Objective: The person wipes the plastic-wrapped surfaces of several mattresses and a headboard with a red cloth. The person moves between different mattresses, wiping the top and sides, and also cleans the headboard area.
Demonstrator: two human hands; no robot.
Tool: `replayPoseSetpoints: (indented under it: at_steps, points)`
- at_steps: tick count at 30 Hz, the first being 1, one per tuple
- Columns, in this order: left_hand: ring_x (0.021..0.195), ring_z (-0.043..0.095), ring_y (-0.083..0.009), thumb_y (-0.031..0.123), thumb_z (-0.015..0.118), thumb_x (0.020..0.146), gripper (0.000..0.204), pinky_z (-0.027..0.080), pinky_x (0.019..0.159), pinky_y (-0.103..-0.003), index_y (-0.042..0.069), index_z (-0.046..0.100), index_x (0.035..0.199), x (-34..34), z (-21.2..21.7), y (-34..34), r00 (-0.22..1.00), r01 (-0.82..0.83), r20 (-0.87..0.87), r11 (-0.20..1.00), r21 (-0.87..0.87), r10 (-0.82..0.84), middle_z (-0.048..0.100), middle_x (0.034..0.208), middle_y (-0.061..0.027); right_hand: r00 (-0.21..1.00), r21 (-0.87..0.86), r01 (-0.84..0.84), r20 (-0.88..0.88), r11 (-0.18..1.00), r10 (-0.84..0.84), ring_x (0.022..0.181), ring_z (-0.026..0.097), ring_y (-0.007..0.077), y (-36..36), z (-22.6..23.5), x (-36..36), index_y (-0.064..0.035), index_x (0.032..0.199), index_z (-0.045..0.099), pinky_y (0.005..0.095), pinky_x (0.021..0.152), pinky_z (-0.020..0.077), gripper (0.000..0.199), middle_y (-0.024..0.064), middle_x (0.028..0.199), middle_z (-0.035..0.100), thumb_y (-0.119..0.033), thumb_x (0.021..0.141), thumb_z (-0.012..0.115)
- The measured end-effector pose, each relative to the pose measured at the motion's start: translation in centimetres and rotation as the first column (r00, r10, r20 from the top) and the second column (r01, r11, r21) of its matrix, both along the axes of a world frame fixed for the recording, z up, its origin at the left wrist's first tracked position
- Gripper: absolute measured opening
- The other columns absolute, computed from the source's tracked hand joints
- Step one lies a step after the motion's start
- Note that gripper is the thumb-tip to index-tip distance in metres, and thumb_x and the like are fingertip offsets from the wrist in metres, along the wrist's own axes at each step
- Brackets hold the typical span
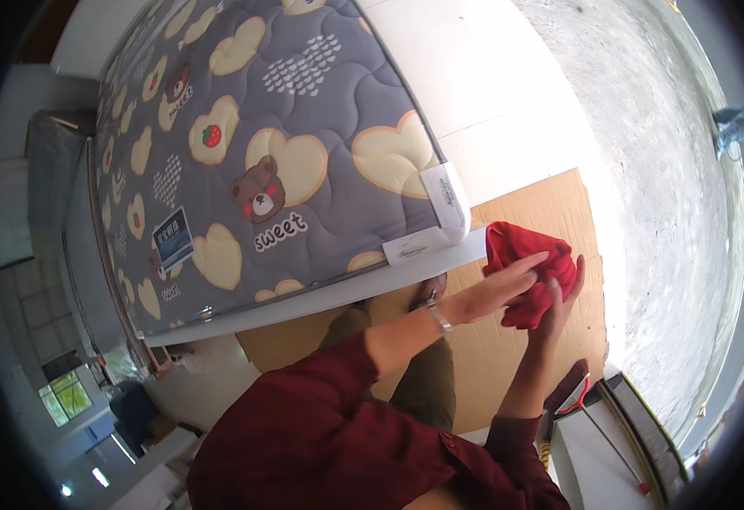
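Observation:
A crumpled red cloth (521, 244) is bunched between my two hands, in front of the mattress corner. My left hand (499, 291), with a metal-banded watch on its wrist, grips the cloth from the left, its index finger stretched across the front. From the right my right hand (561, 308) holds the cloth's lower part, fingers pointing up along its edge. The grey mattress (338, 136), printed with cream hearts and brown bears, stands to the left, with white protectors (427, 245) on its near corner.
Flattened cardboard (474, 374) covers the floor around my feet. At the lower right a red-handled brush (572, 387) lies near a white box-like surface (593, 476). Bright tiled floor (491, 76) and rough grey ground (661, 212) extend to the right. A blue-grey item (733, 127) is at the far right.

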State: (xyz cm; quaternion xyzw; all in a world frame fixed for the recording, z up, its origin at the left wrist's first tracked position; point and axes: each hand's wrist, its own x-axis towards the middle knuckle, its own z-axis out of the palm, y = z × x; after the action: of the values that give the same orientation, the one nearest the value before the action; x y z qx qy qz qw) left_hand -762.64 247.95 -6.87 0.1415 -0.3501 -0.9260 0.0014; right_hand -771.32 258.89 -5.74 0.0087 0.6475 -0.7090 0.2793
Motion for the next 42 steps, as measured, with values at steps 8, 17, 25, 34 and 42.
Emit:
replayPoseSetpoints:
  at_steps: [8,17,25,34,42]
  points:
    - [0.123,0.043,-0.0242,0.020,0.046,0.096,0.042,0.033,0.103,-0.035,0.001,0.040,0.133,21.6,-8.8,-12.6,0.383,-0.271,0.022,0.135,-0.953,0.923,0.046,0.132,-0.0128,0.469,0.297,-0.648,-0.571,0.702,0.674,0.124,0.037,0.0386,-18.5,-1.0,12.3,-0.0105,0.132,0.036,0.0473,0.100,0.0345,0.073,0.0200,0.137,0.035,-0.023,0.071,0.074]
    - [0.127,0.031,-0.0397,0.033,0.068,0.076,0.059,0.035,0.089,-0.062,0.023,0.047,0.130,19.6,-10.7,-17.6,0.731,0.402,0.222,-0.145,-0.904,0.646,0.026,0.143,-0.0133,-0.128,0.847,-0.318,-0.483,0.426,0.866,0.124,0.042,0.0245,-19.2,-12.5,11.9,-0.0251,0.130,0.048,0.0515,0.102,0.0277,0.062,0.0047,0.139,0.042,-0.029,0.072,0.070]
    - [0.094,0.053,-0.0305,0.017,0.065,0.076,0.031,0.044,0.082,-0.039,0.012,0.063,0.107,8.2,-10.3,-10.3,0.945,0.049,0.071,0.077,-0.996,0.320,0.053,0.098,-0.0131,0.728,0.644,-0.308,-0.314,0.700,0.609,0.072,0.063,0.0199,-8.6,-11.6,4.2,-0.0039,0.116,0.056,0.0300,0.066,0.0527,0.035,0.0124,0.088,0.065,0.002,0.083,0.048]
    - [0.112,0.046,-0.0305,0.006,0.079,0.057,0.065,0.039,0.097,-0.040,0.015,0.058,0.118,34.0,2.3,-21.3,0.646,-0.005,-0.180,-0.232,-0.973,0.742,0.040,0.124,-0.0120,0.167,0.431,-0.549,-0.783,0.716,0.599,0.100,0.055,0.0332,-25.9,-0.4,25.0,-0.0091,0.104,0.065,0.0406,0.085,0.0451,0.039,0.0170,0.113,0.056,0.005,0.068,0.063]
    - [0.128,0.032,-0.0381,0.003,0.064,0.075,0.063,0.031,0.105,-0.045,0.017,0.045,0.133,57.2,-7.6,-32.1,0.306,0.396,0.018,-0.110,-0.912,0.952,0.027,0.142,-0.0189,-0.444,0.625,-0.689,-0.764,0.366,0.468,0.109,0.049,0.0251,-43.1,-10.2,42.2,-0.0292,0.115,0.062,0.0399,0.089,0.0386,0.040,0.0065,0.115,0.053,-0.016,0.078,0.054]
